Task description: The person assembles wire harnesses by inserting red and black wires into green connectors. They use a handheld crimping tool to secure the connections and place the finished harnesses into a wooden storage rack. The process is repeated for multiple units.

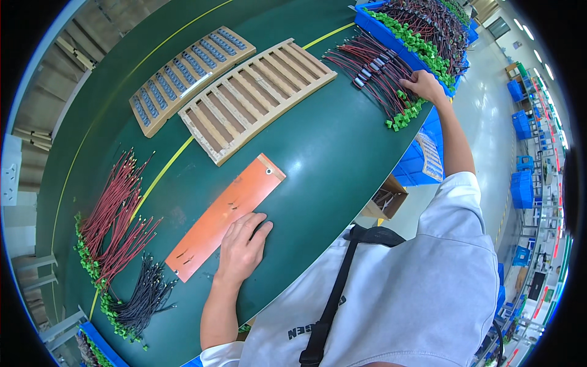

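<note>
So, in the head view, I take the orange board point(223, 214) as my landmark. The left hand point(241, 251) lies at its near edge, fingers bent and slightly parted, pinching nothing that I can see; whether the fingertips press down, I can't tell. Well beyond the board's upper right, the right hand point(425, 87) curls over a bundle of red and black wires point(373, 70); I can't tell whether it pinches any. A blue tub point(373, 27) full of more wires stands farther out in that direction. To the board's left lie loose red wires point(119, 211) and black wires point(147, 296). Past its upper end sits a slatted wooden rack point(276, 116).

My worry: crossed wires could snag and drag their neighbours if the right hand pulls, and the board might skid if the left hand leans unevenly.
</note>
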Action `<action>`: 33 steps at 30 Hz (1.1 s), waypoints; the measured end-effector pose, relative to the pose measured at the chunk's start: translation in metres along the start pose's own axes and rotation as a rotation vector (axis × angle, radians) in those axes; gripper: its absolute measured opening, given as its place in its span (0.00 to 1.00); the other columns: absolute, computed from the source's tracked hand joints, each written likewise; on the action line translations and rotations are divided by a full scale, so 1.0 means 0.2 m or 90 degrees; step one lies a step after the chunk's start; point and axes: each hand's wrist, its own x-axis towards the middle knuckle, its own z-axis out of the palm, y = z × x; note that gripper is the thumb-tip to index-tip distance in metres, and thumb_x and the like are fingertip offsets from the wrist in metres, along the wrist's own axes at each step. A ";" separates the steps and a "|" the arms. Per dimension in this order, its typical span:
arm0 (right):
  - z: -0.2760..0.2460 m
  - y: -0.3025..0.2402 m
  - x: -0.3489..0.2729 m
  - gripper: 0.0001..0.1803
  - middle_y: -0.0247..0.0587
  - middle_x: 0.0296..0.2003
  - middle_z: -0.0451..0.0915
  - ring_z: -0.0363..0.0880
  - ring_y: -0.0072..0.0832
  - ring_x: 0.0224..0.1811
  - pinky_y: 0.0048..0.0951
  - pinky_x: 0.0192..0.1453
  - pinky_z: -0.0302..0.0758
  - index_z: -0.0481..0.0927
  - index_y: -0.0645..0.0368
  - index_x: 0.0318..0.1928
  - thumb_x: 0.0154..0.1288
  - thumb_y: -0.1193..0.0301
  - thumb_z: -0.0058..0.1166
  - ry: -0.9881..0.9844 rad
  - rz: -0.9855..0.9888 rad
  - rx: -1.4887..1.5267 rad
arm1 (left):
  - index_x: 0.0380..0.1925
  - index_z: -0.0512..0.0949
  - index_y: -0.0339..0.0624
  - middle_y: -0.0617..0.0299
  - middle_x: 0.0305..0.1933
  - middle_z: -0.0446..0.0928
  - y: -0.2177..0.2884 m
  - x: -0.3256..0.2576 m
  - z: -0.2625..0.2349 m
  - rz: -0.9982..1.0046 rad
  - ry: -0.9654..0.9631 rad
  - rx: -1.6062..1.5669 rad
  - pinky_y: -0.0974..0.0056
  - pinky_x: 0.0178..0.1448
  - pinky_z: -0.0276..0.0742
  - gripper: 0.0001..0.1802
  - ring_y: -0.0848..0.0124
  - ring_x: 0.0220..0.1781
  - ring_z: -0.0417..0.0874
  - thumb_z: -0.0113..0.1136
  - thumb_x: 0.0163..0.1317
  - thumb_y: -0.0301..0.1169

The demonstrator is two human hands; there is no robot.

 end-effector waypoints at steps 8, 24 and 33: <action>0.00 0.04 0.05 0.20 0.54 0.38 0.88 0.89 0.48 0.45 0.47 0.51 0.83 0.85 0.62 0.40 0.59 0.56 0.68 -0.051 -0.016 0.066 | 0.41 0.85 0.38 0.52 0.50 0.83 0.00 0.00 0.01 0.004 0.006 -0.001 0.54 0.51 0.83 0.15 0.54 0.52 0.86 0.68 0.51 0.18; 0.06 0.22 0.04 0.15 0.52 0.47 0.86 0.85 0.54 0.52 0.53 0.53 0.80 0.79 0.56 0.54 0.70 0.68 0.63 0.094 -0.213 -0.022 | 0.42 0.85 0.38 0.52 0.50 0.83 0.00 0.00 0.00 0.006 0.000 -0.005 0.54 0.51 0.83 0.16 0.53 0.53 0.86 0.68 0.51 0.18; -0.01 0.00 -0.12 0.16 0.46 0.43 0.83 0.84 0.50 0.48 0.52 0.51 0.80 0.81 0.56 0.46 0.74 0.55 0.58 0.181 -0.158 -0.167 | 0.42 0.85 0.38 0.53 0.50 0.83 0.00 0.00 0.01 0.000 0.005 -0.012 0.53 0.51 0.83 0.16 0.54 0.52 0.86 0.69 0.51 0.18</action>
